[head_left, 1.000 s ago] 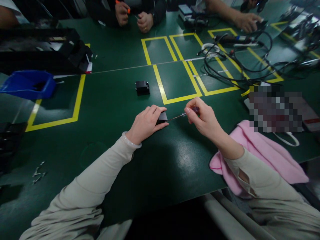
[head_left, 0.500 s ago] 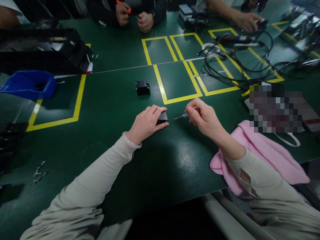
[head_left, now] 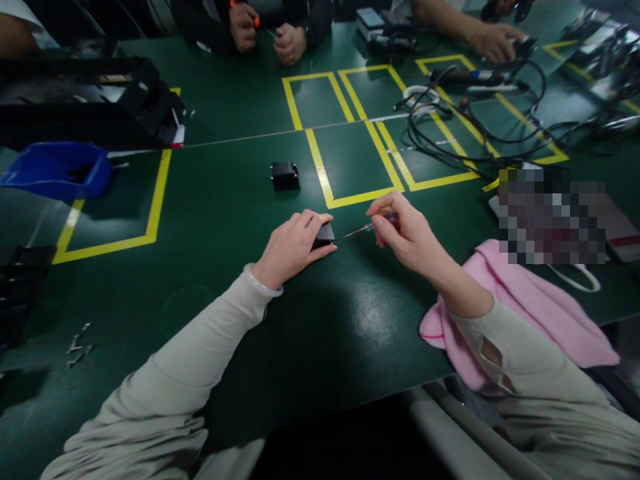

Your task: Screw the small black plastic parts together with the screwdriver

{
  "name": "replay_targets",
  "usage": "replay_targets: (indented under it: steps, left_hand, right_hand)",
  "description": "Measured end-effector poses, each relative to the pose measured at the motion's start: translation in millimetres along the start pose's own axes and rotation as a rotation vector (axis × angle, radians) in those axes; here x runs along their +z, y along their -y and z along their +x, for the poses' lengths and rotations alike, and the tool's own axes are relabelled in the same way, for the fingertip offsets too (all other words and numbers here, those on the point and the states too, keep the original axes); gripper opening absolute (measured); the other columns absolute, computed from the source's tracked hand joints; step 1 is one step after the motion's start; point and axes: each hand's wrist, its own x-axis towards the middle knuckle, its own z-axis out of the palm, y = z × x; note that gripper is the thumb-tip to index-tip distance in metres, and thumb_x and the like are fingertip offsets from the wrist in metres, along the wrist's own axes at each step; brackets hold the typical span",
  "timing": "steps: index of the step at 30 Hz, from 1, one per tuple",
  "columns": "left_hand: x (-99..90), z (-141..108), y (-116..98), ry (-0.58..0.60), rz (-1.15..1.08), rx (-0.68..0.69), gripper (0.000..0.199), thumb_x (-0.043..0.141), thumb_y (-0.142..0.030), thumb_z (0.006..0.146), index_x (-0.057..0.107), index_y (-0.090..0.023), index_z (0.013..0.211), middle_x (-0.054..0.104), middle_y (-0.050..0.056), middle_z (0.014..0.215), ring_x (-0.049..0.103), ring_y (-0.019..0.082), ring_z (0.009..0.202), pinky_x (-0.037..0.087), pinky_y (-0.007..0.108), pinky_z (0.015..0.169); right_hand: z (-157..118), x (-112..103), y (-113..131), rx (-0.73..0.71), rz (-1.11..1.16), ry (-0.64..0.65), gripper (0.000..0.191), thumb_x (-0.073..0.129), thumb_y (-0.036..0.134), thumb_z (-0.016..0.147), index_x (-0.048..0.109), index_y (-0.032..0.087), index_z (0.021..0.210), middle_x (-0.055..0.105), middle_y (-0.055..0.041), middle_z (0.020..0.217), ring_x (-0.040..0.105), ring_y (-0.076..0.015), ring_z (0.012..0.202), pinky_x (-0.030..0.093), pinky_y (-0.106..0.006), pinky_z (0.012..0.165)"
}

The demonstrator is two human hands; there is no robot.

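Observation:
My left hand (head_left: 296,243) is closed around a small black block-shaped part (head_left: 325,235), holding it against the green table (head_left: 320,347). Much of that part is hidden under the fingers. In my right hand (head_left: 400,225) is a screwdriver (head_left: 369,227) with a clear and purplish handle, pinched between thumb and fingers. Its thin shaft points left, and the tip reaches the right side of the black part; the exact contact is too small to make out. A second black part (head_left: 285,176) with small metal pins or screws lies beyond my left hand.
A blue bin (head_left: 63,170) and a long black tray (head_left: 80,100) stand at left. Small metal pieces (head_left: 77,347) lie nearer. Black cables (head_left: 480,147) sprawl at back right, and a pink cloth (head_left: 525,307) lies by my right forearm. Across the table are co-workers' hands (head_left: 290,44).
My right hand has shifted and turned slightly on the screwdriver, showing more of its purplish handle. My left hand and the black part stay in place.

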Motion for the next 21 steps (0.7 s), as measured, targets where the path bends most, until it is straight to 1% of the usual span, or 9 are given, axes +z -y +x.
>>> replay_targets:
  steps: [2, 5, 7, 10, 13, 16, 18, 21]
  left_hand:
    - [-0.2, -0.1, 0.3, 0.001, 0.001, 0.000, 0.054, 0.061, -0.052, 0.099, 0.050, -0.017, 0.139, 0.064, 0.012, 0.126, 0.063, 0.028, 0.111, 0.053, 0.039, 0.090]
    - [-0.3, -0.2, 0.5, -0.002, 0.003, 0.006, 0.053, 0.060, -0.052, 0.099, 0.050, -0.017, 0.139, 0.064, 0.012, 0.125, 0.063, 0.028, 0.111, 0.052, 0.039, 0.090]
    - [-0.1, -0.3, 0.6, -0.005, 0.000, 0.007, 0.053, 0.060, -0.052, 0.100, 0.050, -0.017, 0.138, 0.064, 0.012, 0.125, 0.062, 0.028, 0.111, 0.052, 0.039, 0.090]
    - [0.5, -0.4, 0.7, -0.011, -0.007, 0.009, 0.052, 0.060, -0.052, 0.100, 0.050, -0.018, 0.138, 0.064, 0.012, 0.125, 0.062, 0.028, 0.111, 0.052, 0.038, 0.089]
    - [1.0, -0.3, 0.5, -0.016, -0.008, 0.011, 0.051, 0.059, -0.052, 0.100, 0.050, -0.018, 0.138, 0.064, 0.012, 0.125, 0.062, 0.028, 0.111, 0.052, 0.038, 0.089]
    - [0.8, -0.3, 0.2, -0.018, -0.003, 0.011, 0.051, 0.059, -0.051, 0.100, 0.050, -0.019, 0.138, 0.064, 0.012, 0.125, 0.062, 0.028, 0.111, 0.052, 0.038, 0.089]
    - [0.4, -0.3, -0.1, -0.015, -0.002, 0.012, 0.051, 0.059, -0.051, 0.100, 0.050, -0.018, 0.138, 0.064, 0.012, 0.125, 0.062, 0.028, 0.111, 0.052, 0.038, 0.090]
    - [-0.3, -0.2, -0.2, -0.008, 0.000, 0.006, 0.051, 0.059, -0.051, 0.100, 0.050, -0.018, 0.138, 0.064, 0.012, 0.125, 0.063, 0.028, 0.111, 0.052, 0.038, 0.090]
  right_hand:
    - [0.2, 1.0, -0.6, -0.011, -0.016, -0.025, 0.014, 0.055, 0.035, 0.104, 0.054, 0.022, 0.098, 0.055, 0.0060, 0.067, 0.053, -0.0089, 0.055, 0.039, -0.025, 0.057]
    - [0.5, 1.7, -1.8, 0.001, -0.017, -0.045, 0.024, 0.057, 0.041, 0.103, 0.053, 0.023, 0.089, 0.053, 0.0065, 0.063, 0.050, -0.0079, 0.050, 0.036, -0.025, 0.052]
    - [0.4, 1.4, -2.4, 0.015, 0.009, -0.026, 0.024, 0.055, 0.043, 0.105, 0.053, 0.023, 0.091, 0.053, 0.0070, 0.062, 0.050, -0.0079, 0.048, 0.036, -0.025, 0.051]
    - [0.3, 0.5, -1.5, 0.002, 0.031, -0.002, 0.021, 0.053, 0.042, 0.106, 0.051, 0.023, 0.097, 0.055, 0.0063, 0.067, 0.055, -0.0087, 0.053, 0.041, -0.025, 0.055]
    - [0.4, -0.1, 0.9, -0.029, -0.013, -0.021, 0.023, 0.054, 0.043, 0.105, 0.052, 0.023, 0.093, 0.054, 0.0058, 0.068, 0.053, -0.0086, 0.055, 0.040, -0.025, 0.056]
    - [0.1, -0.9, 2.3, -0.033, -0.042, -0.024, 0.026, 0.056, 0.043, 0.104, 0.051, 0.023, 0.089, 0.053, 0.0065, 0.064, 0.050, -0.0079, 0.051, 0.037, -0.025, 0.052]
    - [-0.3, -1.7, 2.2, -0.016, -0.015, 0.009, 0.023, 0.054, 0.041, 0.105, 0.052, 0.023, 0.092, 0.053, 0.0068, 0.065, 0.050, -0.0073, 0.050, 0.037, -0.024, 0.051]
    - [-0.3, -2.5, 0.5, 0.001, 0.015, 0.026, 0.017, 0.053, 0.038, 0.106, 0.052, 0.023, 0.098, 0.055, 0.0059, 0.072, 0.055, -0.0075, 0.055, 0.041, -0.024, 0.055]
